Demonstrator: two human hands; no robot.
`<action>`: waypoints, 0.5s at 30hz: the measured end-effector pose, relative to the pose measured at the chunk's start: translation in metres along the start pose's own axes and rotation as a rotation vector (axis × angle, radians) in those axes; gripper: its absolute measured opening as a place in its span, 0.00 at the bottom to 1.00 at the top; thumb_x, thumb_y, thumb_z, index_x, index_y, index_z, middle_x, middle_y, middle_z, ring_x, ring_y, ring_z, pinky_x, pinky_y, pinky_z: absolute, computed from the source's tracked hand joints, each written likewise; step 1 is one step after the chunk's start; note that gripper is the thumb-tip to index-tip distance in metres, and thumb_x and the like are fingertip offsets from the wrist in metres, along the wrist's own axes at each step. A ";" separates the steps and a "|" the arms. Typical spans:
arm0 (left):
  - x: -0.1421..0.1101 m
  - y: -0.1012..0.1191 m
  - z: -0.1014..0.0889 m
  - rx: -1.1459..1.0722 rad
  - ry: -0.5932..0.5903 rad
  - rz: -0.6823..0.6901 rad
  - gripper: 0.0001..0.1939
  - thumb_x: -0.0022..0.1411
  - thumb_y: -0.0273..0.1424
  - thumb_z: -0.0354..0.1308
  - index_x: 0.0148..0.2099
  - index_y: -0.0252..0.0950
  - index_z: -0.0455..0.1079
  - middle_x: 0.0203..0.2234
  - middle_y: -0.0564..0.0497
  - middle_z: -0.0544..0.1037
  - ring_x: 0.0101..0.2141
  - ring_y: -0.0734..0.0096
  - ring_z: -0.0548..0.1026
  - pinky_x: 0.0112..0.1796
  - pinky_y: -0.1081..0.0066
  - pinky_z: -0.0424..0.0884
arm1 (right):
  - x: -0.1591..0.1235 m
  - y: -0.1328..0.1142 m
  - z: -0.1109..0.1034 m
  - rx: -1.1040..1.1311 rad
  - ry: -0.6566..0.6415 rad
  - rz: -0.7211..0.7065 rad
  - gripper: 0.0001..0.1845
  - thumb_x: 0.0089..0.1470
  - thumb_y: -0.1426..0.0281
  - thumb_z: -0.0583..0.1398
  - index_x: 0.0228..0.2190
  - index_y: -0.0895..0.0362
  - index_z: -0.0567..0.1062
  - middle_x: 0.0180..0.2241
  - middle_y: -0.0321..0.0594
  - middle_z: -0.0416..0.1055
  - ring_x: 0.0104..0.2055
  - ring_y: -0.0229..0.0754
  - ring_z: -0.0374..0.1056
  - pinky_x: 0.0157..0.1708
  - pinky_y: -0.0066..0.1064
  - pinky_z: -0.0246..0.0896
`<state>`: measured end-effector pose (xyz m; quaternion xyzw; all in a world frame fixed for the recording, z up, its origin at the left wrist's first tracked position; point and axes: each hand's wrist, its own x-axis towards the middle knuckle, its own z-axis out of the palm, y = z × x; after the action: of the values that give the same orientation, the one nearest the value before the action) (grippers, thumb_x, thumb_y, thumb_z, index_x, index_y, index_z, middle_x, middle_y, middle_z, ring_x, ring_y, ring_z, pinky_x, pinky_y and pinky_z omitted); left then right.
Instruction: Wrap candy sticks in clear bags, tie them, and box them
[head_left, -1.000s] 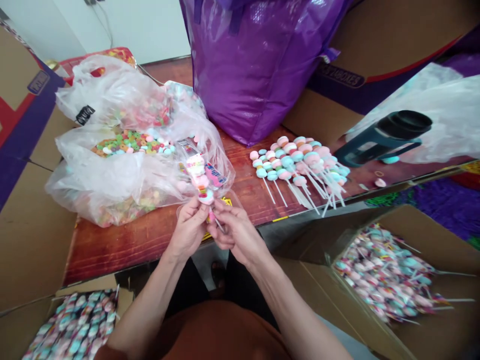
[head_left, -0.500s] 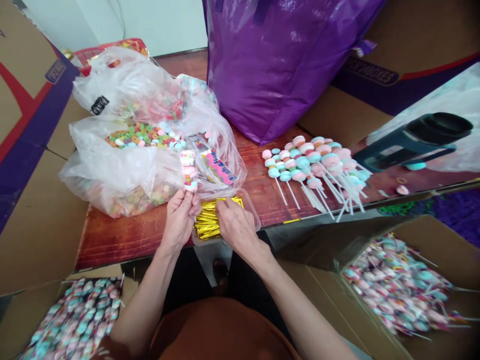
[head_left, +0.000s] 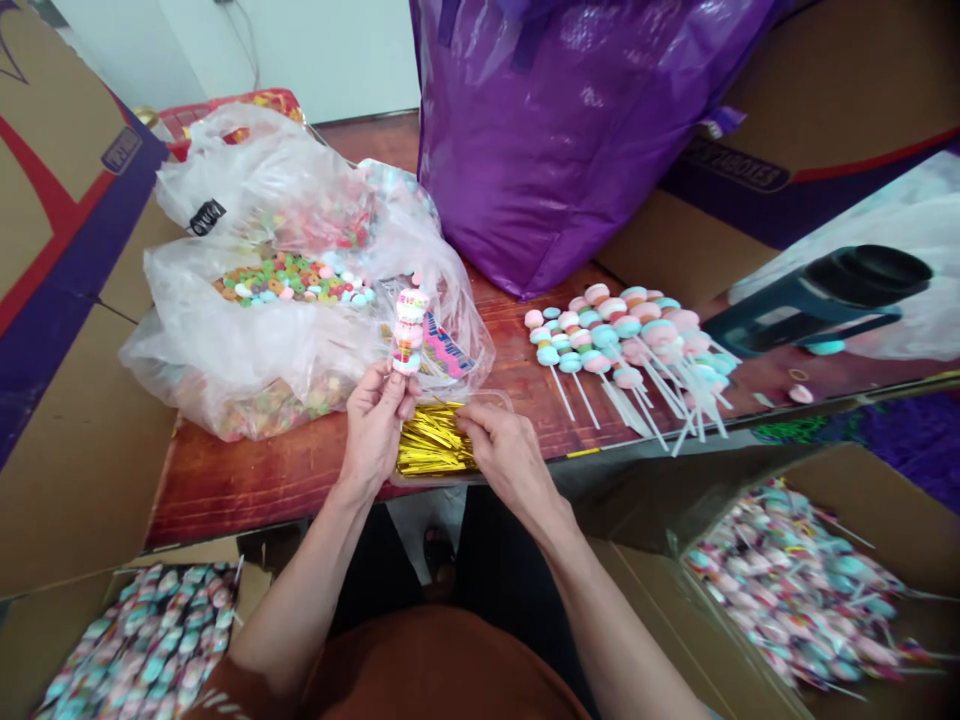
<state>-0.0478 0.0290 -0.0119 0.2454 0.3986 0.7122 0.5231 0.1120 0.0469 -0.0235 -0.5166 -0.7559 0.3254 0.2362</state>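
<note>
Marshmallow candy skewer [head_left: 409, 332] — held near upright in L. hand [head_left: 377, 420], above the L. end of the tie tub [head_left: 427, 481]. Changed in last half-sec.: R. hand [head_left: 510, 450] has drawn from mid-tub to the R. end of the gold twist ties [head_left: 431, 445], baring more of them; skewer has shifted slightly R., grip much the same. A sec. ago both hands were together at its lower end. Judgement: work is at tie pick-up stage; candy appears sleeved in printed film [head_left: 412, 302], no tie visible on it.

Fingers, L.: thumb & fingertips pressed together, pinching skewer directly below bottom candy; stack stands clear above them, lower end hidden by hand. Fingers, R.: thumb & index curled close together at the ties — can't tell if a tie is pinched. R. fingertips are near skewer, below & to its R., not touching it.

Nearby: printed wrappers [head_left: 448, 350] just behind skewer; unwrapped candy skewers [head_left: 630, 330] on table [head_left: 240, 490], well apart to the R.
</note>
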 end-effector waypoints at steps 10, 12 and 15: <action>-0.009 -0.012 0.011 0.190 0.039 -0.055 0.13 0.60 0.34 0.64 0.42 0.39 0.64 0.24 0.58 0.71 0.21 0.81 0.60 0.22 0.80 0.54 | -0.014 -0.003 -0.009 0.270 0.129 0.014 0.13 0.60 0.69 0.55 0.40 0.54 0.79 0.27 0.36 0.77 0.29 0.41 0.72 0.35 0.31 0.64; -0.010 -0.016 0.011 0.218 0.033 -0.048 0.11 0.61 0.34 0.63 0.41 0.39 0.63 0.24 0.58 0.70 0.22 0.81 0.62 0.23 0.80 0.54 | -0.015 -0.004 -0.006 0.327 0.166 -0.008 0.11 0.59 0.68 0.56 0.35 0.55 0.79 0.30 0.38 0.77 0.32 0.42 0.72 0.34 0.31 0.65; -0.010 -0.020 0.011 0.239 -0.007 -0.033 0.09 0.62 0.33 0.62 0.39 0.38 0.64 0.25 0.57 0.70 0.23 0.81 0.62 0.24 0.79 0.56 | -0.014 -0.006 -0.003 0.373 0.242 -0.075 0.09 0.57 0.69 0.58 0.30 0.55 0.78 0.36 0.42 0.76 0.38 0.43 0.72 0.34 0.30 0.65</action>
<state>-0.0257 0.0260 -0.0215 0.3019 0.4828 0.6501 0.5031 0.1153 0.0328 -0.0175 -0.4707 -0.6675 0.3861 0.4288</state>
